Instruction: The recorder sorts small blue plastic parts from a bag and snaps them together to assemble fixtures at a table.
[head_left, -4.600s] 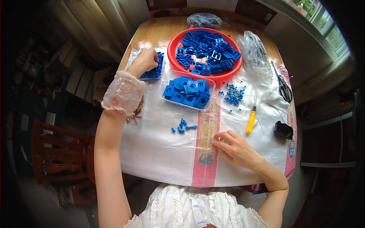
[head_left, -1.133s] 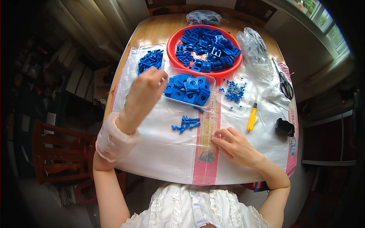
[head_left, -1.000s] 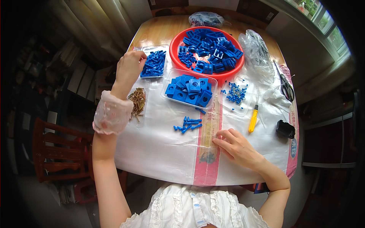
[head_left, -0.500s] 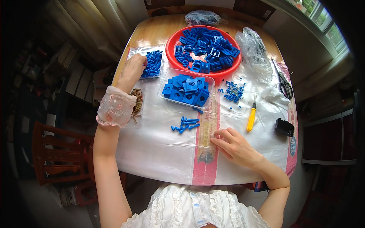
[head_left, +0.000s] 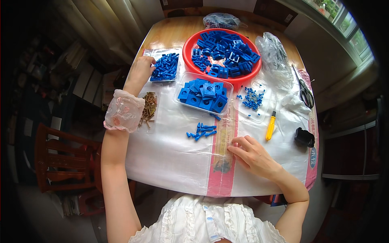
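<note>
My left hand [head_left: 140, 72] is at the left edge of a clear tray [head_left: 178, 75] heaped with small blue plastic pegs [head_left: 165, 67]. Its fingers are curled together, and whatever they hold is hidden. Close to that wrist lies a tray of brass-coloured screws [head_left: 150, 107]. On the white sheet rests my right hand [head_left: 254, 156], palm down, fingers loosely bent and apart, with nothing in them. Left of it lies a small pile of loose blue pegs [head_left: 201, 132]. Beyond the pile stands a clear box [head_left: 195, 107] full of blue square plates with round holes [head_left: 206, 93].
A red basin [head_left: 187, 56] holds many blue plastic parts. To the right are small blue-and-metal pieces [head_left: 253, 99], a yellow-handled screwdriver [head_left: 270, 128], black-handled scissors [head_left: 306, 96], a black object [head_left: 304, 137] and a clear plastic bag [head_left: 275, 56].
My left hand has drawn slightly left, out from over the peg tray to its edge. The whole view has shifted a little. My right hand stays resting on the sheet.
</note>
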{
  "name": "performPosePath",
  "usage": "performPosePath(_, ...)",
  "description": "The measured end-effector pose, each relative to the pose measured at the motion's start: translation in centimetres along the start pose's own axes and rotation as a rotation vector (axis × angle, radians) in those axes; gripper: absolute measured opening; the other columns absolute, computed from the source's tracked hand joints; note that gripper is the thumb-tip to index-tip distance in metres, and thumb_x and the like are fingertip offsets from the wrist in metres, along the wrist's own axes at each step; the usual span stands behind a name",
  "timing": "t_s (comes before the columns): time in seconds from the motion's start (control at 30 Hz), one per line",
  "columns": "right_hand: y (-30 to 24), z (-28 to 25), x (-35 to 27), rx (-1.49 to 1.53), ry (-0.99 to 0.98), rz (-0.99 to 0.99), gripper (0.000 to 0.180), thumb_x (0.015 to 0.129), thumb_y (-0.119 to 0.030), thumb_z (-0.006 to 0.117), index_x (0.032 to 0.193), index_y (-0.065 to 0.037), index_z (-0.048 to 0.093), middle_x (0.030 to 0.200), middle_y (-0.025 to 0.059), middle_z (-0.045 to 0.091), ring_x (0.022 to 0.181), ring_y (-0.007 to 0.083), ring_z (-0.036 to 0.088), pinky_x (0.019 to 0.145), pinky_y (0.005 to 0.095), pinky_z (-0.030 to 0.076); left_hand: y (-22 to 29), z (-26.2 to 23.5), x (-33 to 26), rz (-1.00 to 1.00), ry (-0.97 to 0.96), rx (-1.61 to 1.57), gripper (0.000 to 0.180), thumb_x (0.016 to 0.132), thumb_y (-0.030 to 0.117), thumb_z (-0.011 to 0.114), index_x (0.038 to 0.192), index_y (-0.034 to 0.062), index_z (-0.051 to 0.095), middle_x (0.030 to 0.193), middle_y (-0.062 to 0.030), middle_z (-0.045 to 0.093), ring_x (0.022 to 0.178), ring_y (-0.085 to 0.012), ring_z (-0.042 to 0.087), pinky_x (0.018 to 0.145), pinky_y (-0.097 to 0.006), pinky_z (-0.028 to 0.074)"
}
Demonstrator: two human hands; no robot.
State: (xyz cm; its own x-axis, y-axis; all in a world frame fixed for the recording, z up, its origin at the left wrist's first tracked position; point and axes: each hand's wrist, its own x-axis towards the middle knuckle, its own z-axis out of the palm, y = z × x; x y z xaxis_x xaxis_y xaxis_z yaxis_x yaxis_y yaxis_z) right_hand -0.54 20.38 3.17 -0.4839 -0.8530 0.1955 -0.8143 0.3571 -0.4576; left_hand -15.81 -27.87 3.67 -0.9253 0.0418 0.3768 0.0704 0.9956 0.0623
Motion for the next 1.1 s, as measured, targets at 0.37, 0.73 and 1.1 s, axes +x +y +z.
performPosePath(0.37, 0.3, 0.2, 0.1, 0.014, 0.01, -0.011, 0.039, 0.085, -0.002, 0.074, 0.123, -0.003, 0.068, 0.123, 0.0121, 0.062, 0.108, 0.0295, 0.06, 0.094, 0.0413, 0.052, 4.1, -2.6, -0.8, 0.036, 0.066, -0.043, 0.014, 0.089, 0.007, 0.079, 0.102, 0.0041, 0.076, 0.101, -0.0143, 0.074, 0.094, -0.0327, 0.073, 0.083, -0.043, 0.058)
performPosePath(0.73, 0.2, 0.2, 0.2, 0.012, 0.014, 0.0, 0.038, 0.084, -0.002, 0.075, 0.122, -0.004, 0.068, 0.122, 0.0122, 0.062, 0.106, 0.0298, 0.061, 0.092, 0.0423, 0.053, 20.9, -5.9, -18.4, 0.431, -0.179, -0.45, 0.013, 0.087, 0.003, 0.072, 0.097, 0.002, 0.065, 0.089, -0.0093, 0.061, 0.079, -0.0249, 0.068, 0.068, -0.034, 0.06)
performPosePath(1.1, 0.4, -0.1, 0.4, 0.043, 0.046, -0.007, 0.035, 0.084, 0.0, 0.076, 0.118, -0.005, 0.07, 0.118, 0.0102, 0.064, 0.105, 0.0288, 0.064, 0.091, 0.041, 0.054, 19.4, -6.4, -18.6, 0.192, -0.226, -0.461, 0.027, 0.088, 0.015, 0.083, 0.108, 0.0033, 0.068, 0.09, -0.0108, 0.062, 0.08, -0.0302, 0.069, 0.069, -0.04, 0.057)
